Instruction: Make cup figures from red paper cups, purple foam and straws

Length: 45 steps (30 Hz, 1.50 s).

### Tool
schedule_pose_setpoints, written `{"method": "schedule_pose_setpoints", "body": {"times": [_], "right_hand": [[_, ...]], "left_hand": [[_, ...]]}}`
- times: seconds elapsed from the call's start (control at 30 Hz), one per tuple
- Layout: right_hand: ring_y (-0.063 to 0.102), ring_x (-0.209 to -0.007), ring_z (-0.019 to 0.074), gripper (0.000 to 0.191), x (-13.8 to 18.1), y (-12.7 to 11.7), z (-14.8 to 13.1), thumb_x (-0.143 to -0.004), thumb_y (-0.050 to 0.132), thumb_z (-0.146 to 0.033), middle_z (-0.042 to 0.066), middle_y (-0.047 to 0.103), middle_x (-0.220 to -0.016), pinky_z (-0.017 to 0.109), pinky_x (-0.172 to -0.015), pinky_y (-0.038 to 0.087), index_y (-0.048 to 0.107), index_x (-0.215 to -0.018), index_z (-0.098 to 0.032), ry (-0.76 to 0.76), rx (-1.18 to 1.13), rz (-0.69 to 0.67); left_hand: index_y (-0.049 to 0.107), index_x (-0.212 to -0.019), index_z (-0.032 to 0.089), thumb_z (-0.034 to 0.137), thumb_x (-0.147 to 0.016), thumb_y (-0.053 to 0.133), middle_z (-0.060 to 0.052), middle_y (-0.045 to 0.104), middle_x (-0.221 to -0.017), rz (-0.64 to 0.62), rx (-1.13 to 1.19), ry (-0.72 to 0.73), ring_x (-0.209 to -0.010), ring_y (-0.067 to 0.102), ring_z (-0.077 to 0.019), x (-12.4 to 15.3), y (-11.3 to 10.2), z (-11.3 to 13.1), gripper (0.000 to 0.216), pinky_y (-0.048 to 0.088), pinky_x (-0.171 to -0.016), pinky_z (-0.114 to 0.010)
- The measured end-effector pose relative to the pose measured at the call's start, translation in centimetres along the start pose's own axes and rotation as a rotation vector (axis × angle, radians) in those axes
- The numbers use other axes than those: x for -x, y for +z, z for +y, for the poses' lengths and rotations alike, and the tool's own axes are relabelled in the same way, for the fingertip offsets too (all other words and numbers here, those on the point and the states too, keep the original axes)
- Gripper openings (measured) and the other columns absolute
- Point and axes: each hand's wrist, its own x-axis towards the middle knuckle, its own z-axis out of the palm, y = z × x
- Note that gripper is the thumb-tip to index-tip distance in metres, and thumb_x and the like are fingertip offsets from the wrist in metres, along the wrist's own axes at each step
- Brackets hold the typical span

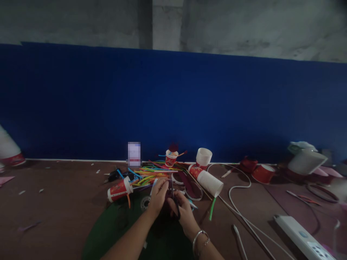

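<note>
The person's right hand (184, 207) is closed around the handles of a pair of scissors (178, 210), whose blades point away from the body, past the fingertips of the left hand (159, 195). The left hand's fingers are bent close together right beside the blades; something dark shows between the hands, but whether the left fingers grip it cannot be told. Bracelets (194, 245) circle the right wrist. Below the forearms lies a round green mat (105, 231), with a roll of tape (142, 206) just left of the left hand. A red-and-white paper cup (118, 190) lies on its side farther left, near dark-handled tools (114, 175). Beyond the hands spreads a heap of coloured strips (149, 172), with a decorated cup (170, 159) upright behind it. To the right, a stack of paper cups (210, 183) lies tipped over in front of an upright stack (204, 157), and a green strip (212, 209) sits near its mouth. Farther right, white cables (230, 193) run across the brown table (54, 216) near a power strip (296, 231). A blue partition (173, 101) stands behind everything.
</note>
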Motion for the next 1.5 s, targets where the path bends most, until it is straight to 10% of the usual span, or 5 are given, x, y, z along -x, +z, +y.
{"method": "schedule_pose_setpoints", "body": {"times": [1.5], "right_hand": [[0.04, -0.044, 0.0059, 0.037, 0.04, -0.16, 0.36, -0.065, 0.072, -0.049, -0.007, 0.048, -0.06, 0.018, -0.04, 0.033, 0.053, -0.076, -0.019, 0.037, -0.004, -0.013]], "left_hand": [[0.06, -0.073, 0.019, 0.034, -0.08, 0.051, -0.006, 0.06, -0.089, -0.034, -0.06, 0.071, -0.088, 0.055, -0.0214, -0.19, -0.37, 0.62, 0.018, 0.043, -0.08, -0.032]]}}
